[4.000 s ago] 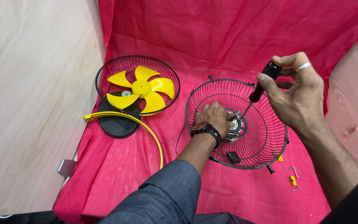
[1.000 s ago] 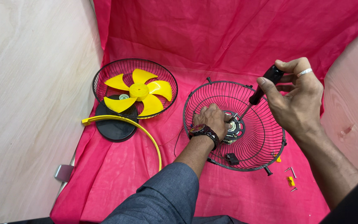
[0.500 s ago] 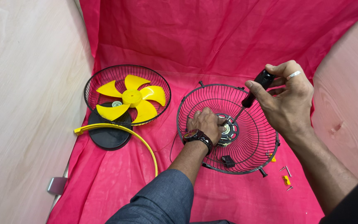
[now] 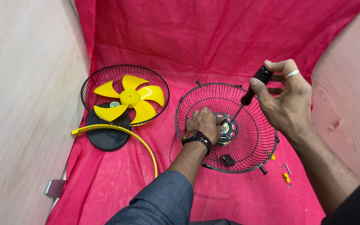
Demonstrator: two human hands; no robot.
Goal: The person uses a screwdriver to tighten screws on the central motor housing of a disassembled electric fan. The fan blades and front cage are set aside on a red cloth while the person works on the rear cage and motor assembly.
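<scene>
head view: screwdriver (image 4: 253, 88) in right hand (image 4: 286, 102), above grille (image 4: 253, 141)

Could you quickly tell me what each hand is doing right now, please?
Left hand: resting palm-down on the hub inside the fan guard, holding nothing visible.
Right hand: closed on the screwdriver.

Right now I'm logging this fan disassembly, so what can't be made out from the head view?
- Screwdriver tip: lost among the grille wires at the hub.
- Hub fastener: covered by the left hand.
- Loose screws: too small to tell their type.
- Black disc: partly under the yellow blade's guard.
</scene>
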